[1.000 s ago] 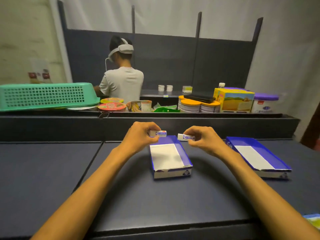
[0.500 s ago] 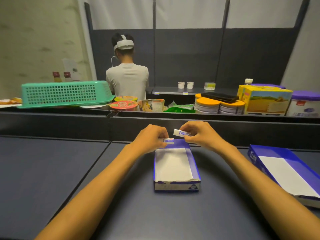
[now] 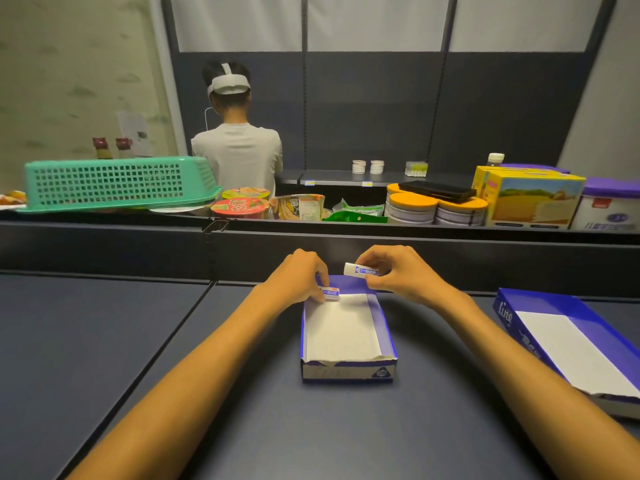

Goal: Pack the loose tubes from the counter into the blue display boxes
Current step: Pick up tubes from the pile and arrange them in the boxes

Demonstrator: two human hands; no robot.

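Tubes are in both hands, one each. Pinched in the left hand (image 3: 298,277), the left tube (image 3: 330,293) is small and white with a blue label, and it sits low at the far left corner of the centre blue box (image 3: 348,372), at about 10 o'clock within the box; I cannot tell whether it touches the white liner. Gripped between thumb and fingers of the right hand (image 3: 398,271), the right tube (image 3: 360,270) lies roughly level above the far wall of the same box, at 12 o'clock from the box's middle, apart from the first tube. The centre blue box stands open on the dark counter (image 3: 173,358), its white floor bare apart from that far corner. A second blue box (image 3: 512,315), also open with a white floor, lies at 3 o'clock from the first, well apart and partly cut by the frame edge. Beyond the counter's raised back edge, at 12 o'clock, a shelf carries a green basket (image 3: 114,183), instant-noodle cups (image 3: 242,206), round tins (image 3: 436,209) with orange lids and a yellow carton (image 3: 533,199). A person (image 3: 239,150) in a white shirt and headset stands farther back, facing away.
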